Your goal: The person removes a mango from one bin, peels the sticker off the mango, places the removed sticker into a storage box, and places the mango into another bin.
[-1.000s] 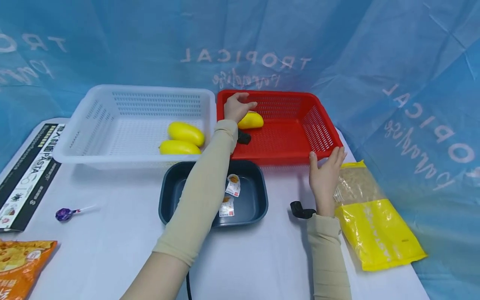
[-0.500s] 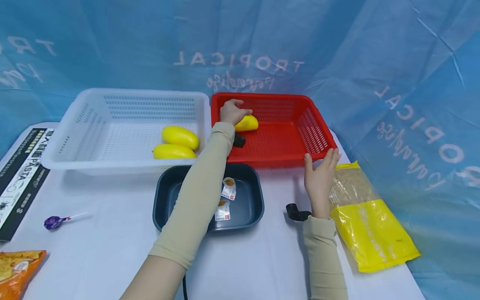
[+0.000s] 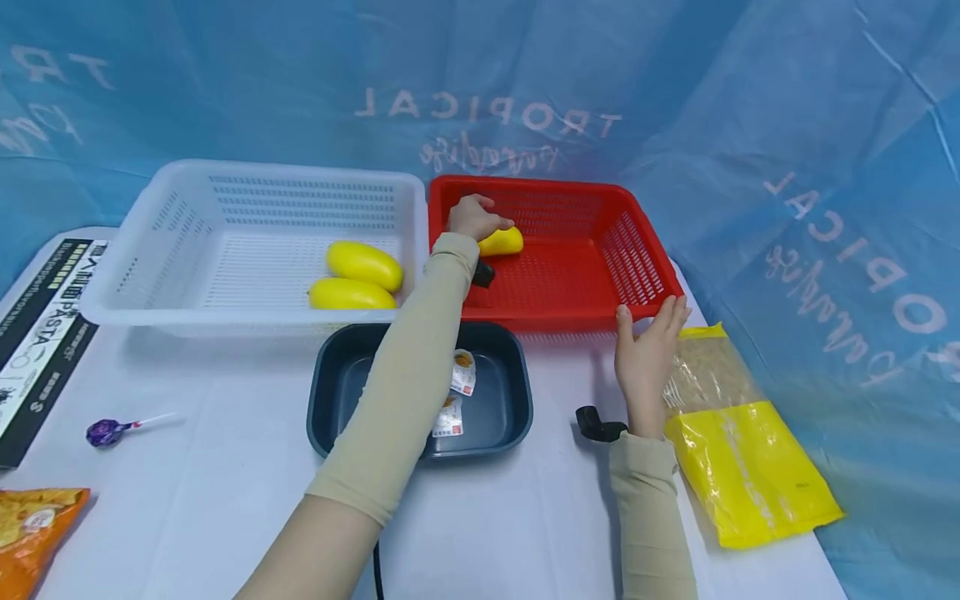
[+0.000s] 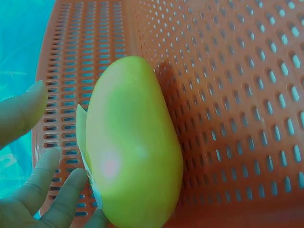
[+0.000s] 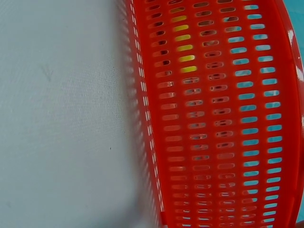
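Inside the red basket (image 3: 555, 287) lies a yellow mango (image 3: 501, 242), at its left end. My left hand (image 3: 474, 218) reaches over the basket's left side, beside that mango. In the left wrist view, the mango (image 4: 135, 142) rests on the basket's slotted surface, with a thin pale piece (image 4: 83, 137) along its side. The left fingers (image 4: 66, 197) are spread apart; whether a lower fingertip touches the fruit or the pale piece I cannot tell. My right hand (image 3: 647, 358) is at the basket's near right corner, fingers extended against the rim.
A white basket (image 3: 187, 318) holds two yellow mangoes (image 3: 360, 265). In front stands a dark pan (image 3: 502, 400) with two small packets (image 3: 462, 372). Around lie a yellow bag (image 3: 757, 467), a lollipop (image 3: 107, 432), an orange snack bag (image 3: 33, 533) and a pasta box (image 3: 45, 333).
The head view shifts slightly. Both hands stay about where they were, the left by the mango and the right at the red basket's corner.
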Demonstrator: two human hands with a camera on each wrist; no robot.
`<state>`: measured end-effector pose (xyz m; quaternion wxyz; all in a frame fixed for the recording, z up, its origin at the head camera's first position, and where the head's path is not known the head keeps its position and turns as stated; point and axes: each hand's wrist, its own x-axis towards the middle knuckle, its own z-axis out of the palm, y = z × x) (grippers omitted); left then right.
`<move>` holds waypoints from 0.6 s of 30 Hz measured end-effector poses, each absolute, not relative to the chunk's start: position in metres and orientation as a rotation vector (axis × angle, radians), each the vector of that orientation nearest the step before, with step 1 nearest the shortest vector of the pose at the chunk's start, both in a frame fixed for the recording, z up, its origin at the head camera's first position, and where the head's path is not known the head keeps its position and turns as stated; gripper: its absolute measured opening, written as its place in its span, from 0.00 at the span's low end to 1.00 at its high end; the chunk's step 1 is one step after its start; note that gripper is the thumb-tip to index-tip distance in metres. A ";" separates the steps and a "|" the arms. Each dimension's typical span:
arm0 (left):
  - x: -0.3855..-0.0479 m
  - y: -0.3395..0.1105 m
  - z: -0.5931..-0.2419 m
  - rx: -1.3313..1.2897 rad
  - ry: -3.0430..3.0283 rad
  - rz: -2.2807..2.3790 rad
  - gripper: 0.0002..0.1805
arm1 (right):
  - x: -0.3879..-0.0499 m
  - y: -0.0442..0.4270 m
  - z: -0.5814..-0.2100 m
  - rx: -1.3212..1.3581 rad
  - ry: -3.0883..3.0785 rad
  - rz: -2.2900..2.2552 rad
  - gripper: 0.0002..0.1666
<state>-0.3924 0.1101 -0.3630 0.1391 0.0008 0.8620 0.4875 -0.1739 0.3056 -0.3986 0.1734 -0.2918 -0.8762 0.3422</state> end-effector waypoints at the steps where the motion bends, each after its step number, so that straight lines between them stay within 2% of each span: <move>1: -0.393 0.111 -0.364 0.002 2.507 1.392 0.30 | -0.174 0.306 -0.398 -0.826 -2.485 0.973 0.52; 9: -0.395 0.111 -0.364 0.104 2.603 1.220 0.30 | -0.176 0.306 -0.399 -0.813 -2.479 0.974 0.52; 18: -0.396 0.114 -0.365 0.087 2.609 1.150 0.30 | -0.176 0.306 -0.400 -0.825 -2.485 0.971 0.51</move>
